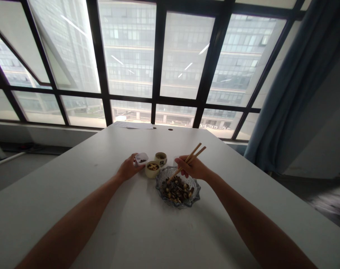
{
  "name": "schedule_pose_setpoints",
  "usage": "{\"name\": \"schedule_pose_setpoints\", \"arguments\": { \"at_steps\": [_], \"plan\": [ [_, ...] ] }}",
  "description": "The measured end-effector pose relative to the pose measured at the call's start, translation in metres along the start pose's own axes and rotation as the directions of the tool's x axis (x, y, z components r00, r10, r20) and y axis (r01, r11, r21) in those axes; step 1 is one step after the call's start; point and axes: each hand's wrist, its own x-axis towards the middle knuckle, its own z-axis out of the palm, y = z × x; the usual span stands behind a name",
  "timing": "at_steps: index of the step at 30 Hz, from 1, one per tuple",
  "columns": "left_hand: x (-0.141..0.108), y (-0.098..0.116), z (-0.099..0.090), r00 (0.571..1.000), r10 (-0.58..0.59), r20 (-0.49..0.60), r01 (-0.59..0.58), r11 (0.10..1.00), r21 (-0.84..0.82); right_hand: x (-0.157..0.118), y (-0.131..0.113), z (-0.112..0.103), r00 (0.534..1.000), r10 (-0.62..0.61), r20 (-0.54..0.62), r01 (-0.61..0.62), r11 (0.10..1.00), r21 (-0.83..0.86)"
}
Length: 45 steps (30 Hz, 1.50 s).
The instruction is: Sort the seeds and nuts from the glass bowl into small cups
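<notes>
My right hand (192, 167) is closed around a pair of wooden chopsticks (196, 152). Their lower ends reach into a clear glass bowl (196, 197) with a scalloped rim. In that bowl lies a mix of dark seeds and pale nuts (177, 189). My left hand (130, 167) grips a small white dish (142, 157) by its side, with a few dark pieces in the bottom. Beside it stands a cream cup (152, 174) of pale yellowish pieces. Just behind is a second cream cup (162, 161) with a dark mark on its side. Another white dish (176, 160) is partly hidden behind my right hand.
Everything stands on a white table (116, 224). White papers (136, 126) lie at its far end, near two dark round holes. Beyond are large black-framed windows, with a blue curtain (281, 93) on the right.
</notes>
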Motion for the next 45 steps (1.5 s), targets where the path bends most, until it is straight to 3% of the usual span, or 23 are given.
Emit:
{"name": "schedule_pose_setpoints", "arguments": {
  "at_steps": [4,7,10,17,23,29,41,45],
  "plan": [
    [-0.001,0.001,-0.001,1.000,-0.006,0.003,0.006,1.000,0.011,0.005,0.003,-0.004,0.985,0.088,-0.150,-0.065,0.987,0.148],
    [-0.001,0.002,-0.001,1.000,-0.009,0.014,0.009,1.000,0.018,0.010,0.009,-0.012,0.948,0.138,-0.286,-0.061,0.964,0.260],
    [-0.001,0.003,-0.002,1.000,-0.005,0.010,0.004,1.000,0.025,0.012,0.011,-0.016,0.909,0.137,-0.393,-0.030,0.963,0.267],
    [-0.001,0.003,-0.003,0.999,0.031,0.016,-0.032,0.999,0.026,0.006,0.005,-0.004,0.813,-0.072,-0.577,0.143,0.987,0.079],
    [-0.001,0.005,-0.003,1.000,0.013,0.010,-0.013,1.000,0.020,0.009,0.031,0.000,0.712,-0.246,-0.657,0.251,0.964,-0.089],
    [-0.001,0.005,-0.003,1.000,0.001,0.019,-0.001,1.000,0.007,0.011,0.054,0.009,0.762,-0.292,-0.578,0.251,0.956,-0.153],
    [-0.001,0.002,-0.002,1.000,0.022,0.002,-0.022,1.000,0.009,0.013,0.055,0.016,0.839,-0.203,-0.504,0.181,0.979,-0.093],
    [-0.001,0.001,-0.001,1.000,0.014,0.002,-0.014,1.000,0.025,0.014,0.053,0.009,0.832,-0.127,-0.541,0.148,0.989,-0.006]
  ]
}}
